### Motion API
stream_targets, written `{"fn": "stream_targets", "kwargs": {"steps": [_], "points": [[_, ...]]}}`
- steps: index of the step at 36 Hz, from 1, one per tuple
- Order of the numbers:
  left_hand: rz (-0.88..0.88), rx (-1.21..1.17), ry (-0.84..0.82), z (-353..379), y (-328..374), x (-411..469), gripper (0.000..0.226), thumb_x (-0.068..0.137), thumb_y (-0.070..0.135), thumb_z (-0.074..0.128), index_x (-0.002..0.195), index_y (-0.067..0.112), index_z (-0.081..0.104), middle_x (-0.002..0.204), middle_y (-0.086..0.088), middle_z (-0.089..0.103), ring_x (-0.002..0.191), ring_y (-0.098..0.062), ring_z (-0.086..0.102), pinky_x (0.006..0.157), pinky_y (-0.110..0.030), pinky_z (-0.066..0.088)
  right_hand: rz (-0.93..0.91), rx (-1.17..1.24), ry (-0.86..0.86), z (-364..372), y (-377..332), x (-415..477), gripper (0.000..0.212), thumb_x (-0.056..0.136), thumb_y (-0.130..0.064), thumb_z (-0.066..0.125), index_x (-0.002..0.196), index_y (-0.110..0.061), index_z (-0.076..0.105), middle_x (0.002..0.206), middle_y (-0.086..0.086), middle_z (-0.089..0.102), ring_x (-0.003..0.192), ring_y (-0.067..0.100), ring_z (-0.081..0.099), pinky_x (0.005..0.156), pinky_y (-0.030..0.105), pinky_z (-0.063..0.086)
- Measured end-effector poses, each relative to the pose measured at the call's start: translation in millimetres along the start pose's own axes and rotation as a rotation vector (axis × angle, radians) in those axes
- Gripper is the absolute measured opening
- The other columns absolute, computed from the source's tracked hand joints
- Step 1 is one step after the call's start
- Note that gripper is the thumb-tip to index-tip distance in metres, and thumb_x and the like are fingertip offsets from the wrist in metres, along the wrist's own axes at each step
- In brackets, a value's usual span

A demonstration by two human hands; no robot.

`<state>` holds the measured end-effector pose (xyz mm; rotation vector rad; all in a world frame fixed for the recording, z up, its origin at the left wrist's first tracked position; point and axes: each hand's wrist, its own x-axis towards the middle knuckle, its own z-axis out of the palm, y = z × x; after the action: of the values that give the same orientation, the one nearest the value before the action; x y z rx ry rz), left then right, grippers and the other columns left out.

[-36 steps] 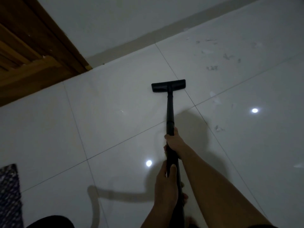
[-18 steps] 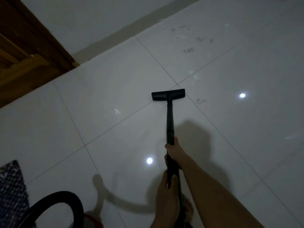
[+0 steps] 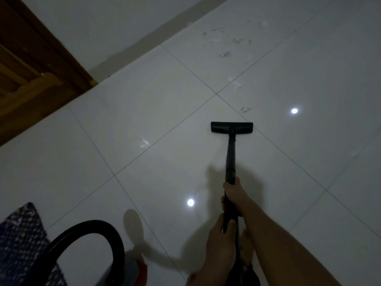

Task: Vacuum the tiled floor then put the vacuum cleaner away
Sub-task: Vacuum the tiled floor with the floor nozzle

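A: What do we have closest to us?

B: Our left hand [image 3: 219,244] is wrapped round the near end of the black tube [image 3: 230,157], thumb lying along it. Just ahead, our right hand [image 3: 235,195] curls round the same tube. Both hands are gripping it.

A: And at our lower left?

B: We see the black hose [image 3: 82,229] arching over the vacuum body [image 3: 128,271], which is grey with a red part. It sits on the floor beside a dark speckled mat [image 3: 20,234].

A: Where does the tube end?

B: It slopes away from us to the flat black nozzle [image 3: 231,127]. The nozzle rests on the white tiled floor [image 3: 144,112], and a grout line runs past its right end.

A: What do we see beyond the nozzle?

B: There is a small scrap of dirt [image 3: 246,109] just past it. More scattered bits [image 3: 224,54] lie farther off, near the pale wall [image 3: 103,21]. Two light spots [image 3: 190,202] shine on the tiles, one left of our hands and one off to the nozzle's right.

A: And farthest left?

B: We see a wooden door [image 3: 31,65] meeting the wall at the floor.
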<state>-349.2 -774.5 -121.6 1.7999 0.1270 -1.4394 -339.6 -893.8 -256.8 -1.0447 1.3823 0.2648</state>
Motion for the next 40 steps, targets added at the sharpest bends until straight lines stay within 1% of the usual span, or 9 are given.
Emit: {"fn": "stream_targets", "kwargs": {"steps": [2,6,10,14,16,20,26,32,40], "points": [[-0.012,-0.009,-0.012,7,1,-3,0.035,0.099,0.028,0.041,0.133,0.03,0.049,0.096,-0.018,0.065,0.077,-0.03,0.064,0.074,-0.045,0.054,0.004,0.021,0.016,-8,2,-2,0.051,0.099,-0.017,0.043,0.145,-0.027,0.024,0.076,0.014,0.051,0.054,0.024,0.052,0.056,0.038,0.048],[0.0,-0.057,-0.029,16,6,-2,0.032,0.1,0.024,0.039,0.13,0.024,0.051,0.07,-0.001,0.058,0.058,-0.018,0.058,0.055,-0.033,0.051,0.0,0.023,0.026,-24,-3,-5,0.049,0.1,-0.015,0.042,0.145,-0.023,0.025,0.075,0.014,0.049,0.053,0.023,0.051,0.05,0.035,0.046],[0.031,-0.046,-0.035,27,17,8,0.031,0.1,0.022,0.039,0.128,0.024,0.052,0.072,-0.001,0.059,0.059,-0.018,0.057,0.067,-0.038,0.053,0.008,0.021,0.048,-35,-15,4,0.053,0.1,-0.017,0.042,0.148,-0.026,0.022,0.079,0.013,0.049,0.054,0.022,0.052,0.051,0.035,0.047],[0.024,-0.078,-0.051,36,37,22,0.035,0.101,0.022,0.037,0.134,0.022,0.048,0.071,-0.006,0.057,0.049,-0.014,0.053,0.04,-0.021,0.047,0.0,0.006,0.048,-49,-33,19,0.057,0.099,-0.018,0.044,0.15,-0.027,0.019,0.08,0.014,0.051,0.056,0.024,0.053,0.057,0.038,0.049],[0.028,-0.083,-0.055,43,49,31,0.035,0.101,0.021,0.037,0.135,0.022,0.048,0.072,-0.01,0.056,0.047,-0.016,0.052,0.035,-0.018,0.042,-0.007,-0.004,0.045,-59,-46,28,0.058,0.099,-0.017,0.044,0.15,-0.026,0.018,0.078,0.014,0.052,0.055,0.024,0.053,0.057,0.038,0.049],[0.007,-0.123,-0.031,62,77,50,0.035,0.1,0.022,0.038,0.134,0.02,0.049,0.065,-0.012,0.054,0.042,-0.016,0.051,0.034,-0.017,0.04,-0.022,-0.02,0.035,-81,-76,43,0.058,0.101,-0.016,0.042,0.151,-0.023,0.015,0.076,0.014,0.05,0.055,0.022,0.052,0.053,0.036,0.048],[-0.04,-0.176,-0.022,76,116,78,0.035,0.1,0.027,0.04,0.134,0.02,0.049,0.068,-0.009,0.055,0.037,-0.01,0.053,0.037,-0.02,0.046,-0.031,-0.016,0.019,-100,-120,65,0.058,0.101,-0.015,0.041,0.152,-0.024,0.014,0.078,0.014,0.049,0.056,0.021,0.051,0.053,0.035,0.048],[-0.053,-0.246,0.002,63,150,96,0.034,0.1,0.027,0.04,0.131,0.019,0.051,0.069,-0.011,0.054,0.042,-0.016,0.053,0.038,-0.02,0.046,-0.02,-0.03,-0.015,-90,-156,81,0.063,0.101,-0.015,0.041,0.153,-0.028,0.009,0.074,0.013,0.05,0.055,0.022,0.051,0.053,0.036,0.047],[-0.036,-0.268,0.033,35,185,129,0.032,0.1,0.03,0.038,0.129,0.025,0.051,0.067,-0.012,0.054,0.035,-0.018,0.05,0.037,-0.021,0.043,-0.018,-0.051,-0.045,-65,-206,107,0.063,0.101,-0.015,0.041,0.152,-0.031,0.009,0.072,0.013,0.05,0.054,0.022,0.051,0.051,0.035,0.047]]}}
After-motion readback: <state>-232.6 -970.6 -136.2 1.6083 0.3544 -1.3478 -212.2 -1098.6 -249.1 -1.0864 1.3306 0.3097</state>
